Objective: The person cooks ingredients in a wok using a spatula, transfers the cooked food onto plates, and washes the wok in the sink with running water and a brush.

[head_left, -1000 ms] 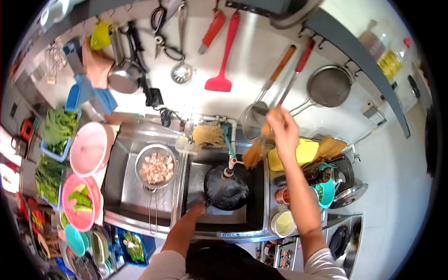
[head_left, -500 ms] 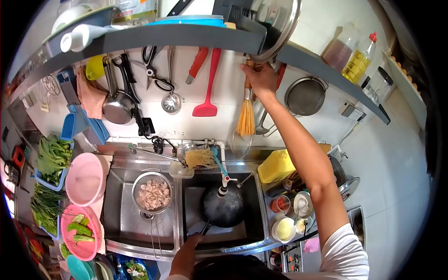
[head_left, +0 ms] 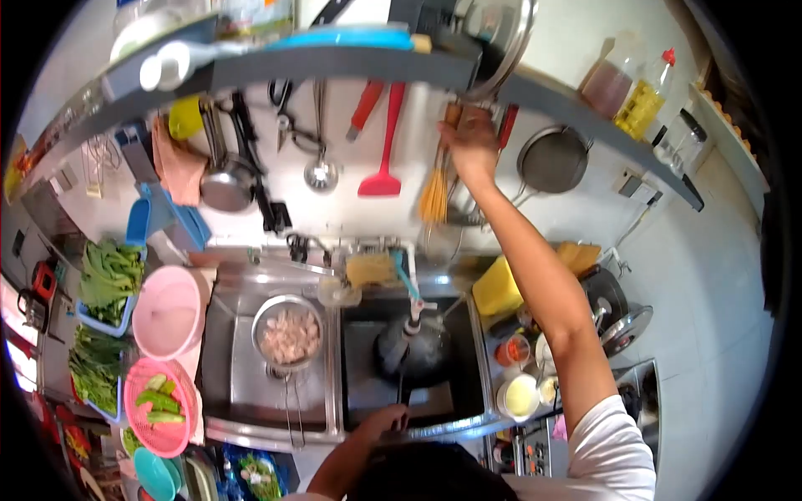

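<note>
My right hand (head_left: 472, 142) is raised under the shelf, its fingers closed round the handle of a bamboo wok brush (head_left: 433, 199). The brush points bristles down among hanging utensils, slightly tilted and blurred. My left hand (head_left: 382, 424), at the front rim of the sink, is closed on the handle of a black wok (head_left: 430, 355). That wok sits in the right basin (head_left: 359, 392) beneath the tap (head_left: 412, 324). In the left basin (head_left: 230, 367), a strainer (head_left: 259, 321) holds pieces of pale raw meat (head_left: 290, 336).
A red spatula (head_left: 386, 150), a ladle (head_left: 321, 174) and a round strainer (head_left: 553, 159) hang below the grey shelf (head_left: 334, 65). Pink basins (head_left: 171, 313) and greens (head_left: 110, 271) stand left. A yellow jug (head_left: 496, 286) and small bowls (head_left: 518, 397) stand right.
The whole view has shifted a little to the right. The brush's bristles have swung left under my right hand. The wok's handle now points more directly towards me, with my left hand still at it.
</note>
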Tool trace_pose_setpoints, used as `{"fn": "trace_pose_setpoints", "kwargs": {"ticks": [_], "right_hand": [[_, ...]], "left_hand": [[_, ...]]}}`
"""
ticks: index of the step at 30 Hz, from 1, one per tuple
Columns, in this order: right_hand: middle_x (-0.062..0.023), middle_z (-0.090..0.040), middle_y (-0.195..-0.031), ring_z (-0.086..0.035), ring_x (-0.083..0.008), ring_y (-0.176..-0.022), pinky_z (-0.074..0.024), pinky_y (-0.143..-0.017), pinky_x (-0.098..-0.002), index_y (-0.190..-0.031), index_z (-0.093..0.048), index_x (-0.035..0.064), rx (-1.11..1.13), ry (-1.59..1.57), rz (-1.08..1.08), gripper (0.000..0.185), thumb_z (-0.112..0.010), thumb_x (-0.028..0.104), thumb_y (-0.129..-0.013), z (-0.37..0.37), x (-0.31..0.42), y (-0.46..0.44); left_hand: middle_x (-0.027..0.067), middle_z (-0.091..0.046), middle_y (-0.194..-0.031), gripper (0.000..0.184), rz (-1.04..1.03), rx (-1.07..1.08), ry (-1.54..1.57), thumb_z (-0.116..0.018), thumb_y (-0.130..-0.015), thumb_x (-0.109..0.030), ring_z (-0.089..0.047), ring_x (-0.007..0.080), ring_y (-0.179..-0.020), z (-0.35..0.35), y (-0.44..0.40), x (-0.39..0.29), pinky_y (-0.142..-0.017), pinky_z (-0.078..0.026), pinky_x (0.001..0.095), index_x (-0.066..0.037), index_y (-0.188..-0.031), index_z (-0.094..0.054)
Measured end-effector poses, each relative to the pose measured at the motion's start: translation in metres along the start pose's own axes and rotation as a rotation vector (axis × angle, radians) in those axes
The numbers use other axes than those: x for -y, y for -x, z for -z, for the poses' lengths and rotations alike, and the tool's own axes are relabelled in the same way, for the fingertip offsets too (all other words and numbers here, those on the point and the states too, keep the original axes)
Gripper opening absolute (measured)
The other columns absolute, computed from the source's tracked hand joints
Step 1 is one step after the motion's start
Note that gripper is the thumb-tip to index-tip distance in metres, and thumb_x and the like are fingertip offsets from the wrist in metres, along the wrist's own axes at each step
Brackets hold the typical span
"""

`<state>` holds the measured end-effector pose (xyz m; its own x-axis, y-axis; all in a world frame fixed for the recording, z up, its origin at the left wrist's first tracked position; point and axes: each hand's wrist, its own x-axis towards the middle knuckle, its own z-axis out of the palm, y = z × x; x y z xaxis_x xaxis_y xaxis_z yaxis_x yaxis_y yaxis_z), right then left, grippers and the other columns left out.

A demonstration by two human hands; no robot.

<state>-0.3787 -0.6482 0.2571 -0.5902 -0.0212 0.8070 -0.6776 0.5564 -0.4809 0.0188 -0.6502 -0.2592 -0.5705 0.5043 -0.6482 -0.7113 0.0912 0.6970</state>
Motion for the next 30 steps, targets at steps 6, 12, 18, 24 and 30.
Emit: {"fn": "trace_pose_setpoints", "kwargs": {"ticks": [6,12,18,24,30], "right_hand": [[-0.0237,-0.066,-0.106,-0.067,-0.0403,-0.093,-0.0542,-0.078,-0.0474,-0.115,-0.061,0.0024,0.682,0.316,-0.100,0.029,-0.056,0.010,-0.088,0.060,-0.035,0.238],[-0.0206,-0.065,-0.103,-0.066,-0.0393,-0.096,-0.0561,-0.081,-0.0458,-0.105,-0.064,-0.0035,0.948,0.638,-0.125,0.024,-0.058,0.005,-0.082,0.044,-0.057,0.335],[-0.0256,-0.069,-0.096,-0.069,-0.0374,-0.088,-0.0558,-0.079,-0.0427,-0.096,-0.071,-0.0007,0.951,0.448,-0.554,0.026,-0.067,0.014,-0.075,0.020,-0.039,0.340],[-0.0103,-0.069,-0.099,-0.066,-0.0167,-0.082,-0.0553,-0.073,-0.0297,-0.138,-0.048,-0.0021,0.783,-0.689,-1.165,0.050,-0.058,0.011,-0.091,0.140,-0.040,0.308],[-0.0106,-0.069,-0.103,-0.065,-0.0137,-0.082,-0.0523,-0.071,-0.0246,-0.143,-0.041,-0.0039,0.528,-0.628,-1.070,0.053,-0.059,0.008,-0.094,0.337,-0.043,0.330]], "left_hand": [[0.0039,-0.055,-0.068,0.016,0.155,0.218,0.844,-0.056,-0.096,-0.014,-0.054,0.0165,-0.060,-0.029,0.021,-0.028,-0.061,-0.046,0.0300,-0.006,-0.082,-0.052],[-0.0014,-0.047,-0.075,0.010,0.240,0.760,1.602,-0.052,-0.097,-0.010,-0.048,0.0099,-0.064,-0.051,0.059,-0.043,-0.063,-0.042,0.0258,-0.006,-0.088,-0.050],[-0.0015,-0.046,-0.076,0.004,0.110,0.841,1.700,-0.051,-0.095,-0.007,-0.048,0.0097,-0.065,-0.089,0.090,-0.040,-0.061,-0.039,0.0258,-0.003,-0.096,-0.052],[-0.0012,-0.045,-0.077,0.010,0.055,0.935,1.666,-0.052,-0.096,-0.008,-0.047,0.0088,-0.065,-0.102,0.134,-0.060,-0.060,-0.040,0.0261,-0.003,-0.105,-0.052],[-0.0005,-0.045,-0.076,0.012,0.010,0.787,1.474,-0.053,-0.096,-0.008,-0.045,0.0090,-0.062,-0.136,0.170,-0.080,-0.059,-0.040,0.0270,-0.004,-0.107,-0.052]]}}
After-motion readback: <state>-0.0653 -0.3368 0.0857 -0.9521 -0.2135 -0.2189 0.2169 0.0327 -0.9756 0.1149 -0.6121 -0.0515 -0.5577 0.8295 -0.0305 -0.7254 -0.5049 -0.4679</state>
